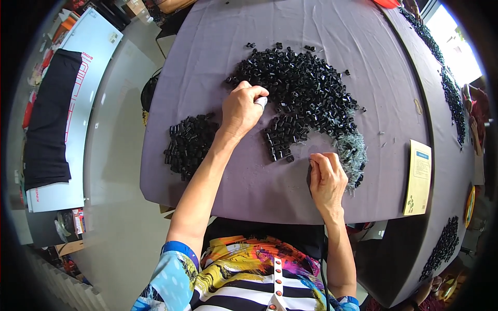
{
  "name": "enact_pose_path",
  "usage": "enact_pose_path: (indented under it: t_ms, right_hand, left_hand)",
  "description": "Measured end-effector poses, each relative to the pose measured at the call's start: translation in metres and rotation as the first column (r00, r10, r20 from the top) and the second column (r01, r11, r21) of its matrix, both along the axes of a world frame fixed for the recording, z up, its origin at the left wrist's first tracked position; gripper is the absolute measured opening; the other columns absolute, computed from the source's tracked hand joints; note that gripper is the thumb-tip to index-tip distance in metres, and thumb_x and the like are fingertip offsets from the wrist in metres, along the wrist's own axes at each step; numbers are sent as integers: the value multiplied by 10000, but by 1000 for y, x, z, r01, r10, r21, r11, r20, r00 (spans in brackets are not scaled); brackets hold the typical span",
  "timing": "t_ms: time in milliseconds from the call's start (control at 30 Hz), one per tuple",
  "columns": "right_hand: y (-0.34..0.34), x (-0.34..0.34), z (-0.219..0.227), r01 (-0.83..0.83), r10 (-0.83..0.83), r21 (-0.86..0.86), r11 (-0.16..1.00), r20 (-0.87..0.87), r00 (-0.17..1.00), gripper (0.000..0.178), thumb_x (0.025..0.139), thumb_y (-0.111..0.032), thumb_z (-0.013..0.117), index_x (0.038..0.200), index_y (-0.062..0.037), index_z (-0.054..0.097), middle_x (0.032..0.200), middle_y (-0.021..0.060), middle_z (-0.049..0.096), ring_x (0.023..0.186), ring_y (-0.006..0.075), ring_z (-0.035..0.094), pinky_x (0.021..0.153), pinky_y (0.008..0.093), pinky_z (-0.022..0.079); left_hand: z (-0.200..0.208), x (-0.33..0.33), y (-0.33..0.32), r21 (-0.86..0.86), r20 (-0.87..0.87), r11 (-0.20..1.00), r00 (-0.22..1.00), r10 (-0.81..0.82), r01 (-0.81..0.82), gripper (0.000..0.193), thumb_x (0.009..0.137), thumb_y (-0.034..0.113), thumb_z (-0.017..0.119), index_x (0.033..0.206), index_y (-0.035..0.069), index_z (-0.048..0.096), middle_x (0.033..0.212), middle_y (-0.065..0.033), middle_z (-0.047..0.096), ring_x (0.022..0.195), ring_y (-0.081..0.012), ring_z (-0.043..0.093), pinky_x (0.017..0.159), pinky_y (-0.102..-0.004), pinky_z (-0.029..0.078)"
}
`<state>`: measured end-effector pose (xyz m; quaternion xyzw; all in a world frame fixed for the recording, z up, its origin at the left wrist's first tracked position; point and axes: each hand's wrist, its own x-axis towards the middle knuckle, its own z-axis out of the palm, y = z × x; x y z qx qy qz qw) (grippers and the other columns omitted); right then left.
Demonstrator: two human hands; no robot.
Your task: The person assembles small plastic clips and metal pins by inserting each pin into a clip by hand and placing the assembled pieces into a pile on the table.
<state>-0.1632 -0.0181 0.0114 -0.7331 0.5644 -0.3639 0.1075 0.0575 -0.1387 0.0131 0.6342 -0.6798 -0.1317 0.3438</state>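
Note:
A big heap of small black tube-shaped parts [301, 90] lies in the middle of a grey-purple cloth-covered table [207, 62]. My left hand [241, 109] rests at the heap's left edge, fingers curled, with something small and pale pinched at the fingertips. My right hand [327, 179] sits nearer the front edge, fingers bunched together beside a pile of small silvery metal pieces [353, 153]; whether it holds one I cannot tell. A smaller separate pile of black parts [189, 145] lies to the left of my left forearm.
A yellow-green printed card [418, 176] lies at the table's right. Lines of black parts run along a neighbouring table [446, 88] and another pile [443, 246] sits lower right. A white box with dark cloth [52, 119] stands on the floor at left.

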Motion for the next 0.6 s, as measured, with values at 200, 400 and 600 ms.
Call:
enact_pose_path:
  t_ms: [200,400,600]
  right_hand:
    - [-1,0,0,4,-4,-4,1000,-4,1000,104,825,-15,607,922,-48,626,862,101,587,740,277,615,648,353,496]
    - [-1,0,1,-4,4,-9,1000,1,1000,107,825,-11,607,922,-54,625,865,101,585,738,280,614,642,353,493]
    - [0,0,1,-7,7,-7,1000,11,1000,108,825,-12,606,924,-51,624,859,103,582,732,280,611,639,356,491]
  left_hand:
    - [-1,-4,13,-23,98,999,994,-40,43,122,752,95,713,872,115,722,806,-57,604,730,-212,624,668,-338,509]
    - [-8,9,25,62,-248,995,967,-55,72,167,742,-73,680,875,29,678,823,-14,610,707,-89,573,627,-225,475]
    - [-11,20,23,42,-313,999,949,22,-9,161,775,-67,657,915,11,665,845,-17,616,711,-78,565,634,-220,476]
